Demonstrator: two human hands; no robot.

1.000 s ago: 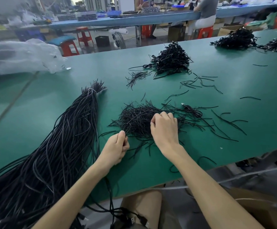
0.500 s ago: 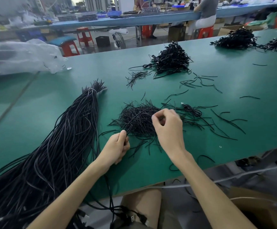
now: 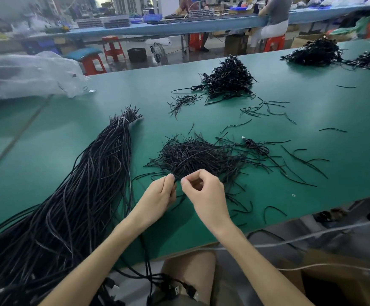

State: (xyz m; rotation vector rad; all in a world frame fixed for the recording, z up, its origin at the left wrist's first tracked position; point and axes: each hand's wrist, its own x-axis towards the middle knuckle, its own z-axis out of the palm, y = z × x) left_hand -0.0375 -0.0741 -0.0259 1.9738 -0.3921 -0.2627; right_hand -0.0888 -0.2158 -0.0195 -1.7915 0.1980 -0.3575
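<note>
A long green worktable [image 3: 312, 173] fills the foreground, and beyond it, across a glossy grey floor [image 3: 174, 56] with red plastic stools [image 3: 112, 48], a floor fan [image 3: 158, 53] and a cardboard box [image 3: 234, 44], runs a blue workbench [image 3: 201, 26] where a person [image 3: 272, 18] sits.

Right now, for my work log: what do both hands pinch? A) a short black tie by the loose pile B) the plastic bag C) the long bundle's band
A: left hand and right hand pinch a short black tie at the near edge of the loose pile.
</note>
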